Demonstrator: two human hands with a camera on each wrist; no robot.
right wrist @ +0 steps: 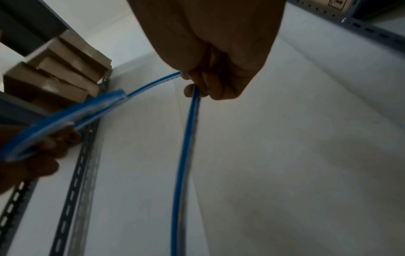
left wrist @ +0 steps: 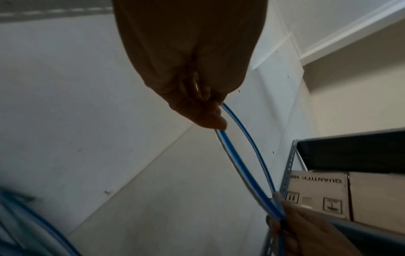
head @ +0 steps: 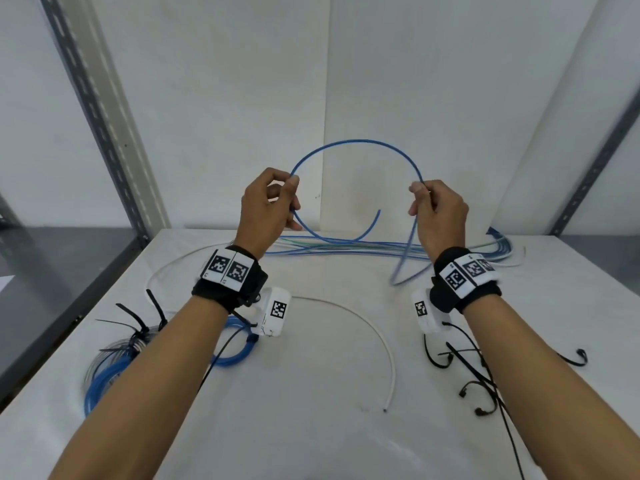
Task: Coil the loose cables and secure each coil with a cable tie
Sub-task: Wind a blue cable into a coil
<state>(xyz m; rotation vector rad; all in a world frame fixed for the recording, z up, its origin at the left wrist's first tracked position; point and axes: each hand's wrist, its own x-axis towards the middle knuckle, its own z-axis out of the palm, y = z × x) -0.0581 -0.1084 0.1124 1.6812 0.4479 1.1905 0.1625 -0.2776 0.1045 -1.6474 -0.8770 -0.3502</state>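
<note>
A blue cable (head: 353, 144) arcs in the air between both hands, above the white table (head: 311, 393). My left hand (head: 273, 202) pinches it where a lower loop curls back to a free end (head: 378, 212). My right hand (head: 434, 206) pinches the arc's other side, and the cable's tail (head: 405, 261) drops blurred to the table. The left wrist view shows the left hand (left wrist: 210, 110) gripping two blue strands (left wrist: 245, 155). In the right wrist view the right hand (right wrist: 206, 83) holds the cable (right wrist: 186, 147).
A bundle of loose blue, green and white cables (head: 346, 244) lies along the table's back. A white cable (head: 377, 337) curves across the middle. Tied blue coils (head: 110, 362) sit at front left. Black cable ties (head: 474, 372) lie at right. Metal shelving uprights (head: 104, 119) flank the table.
</note>
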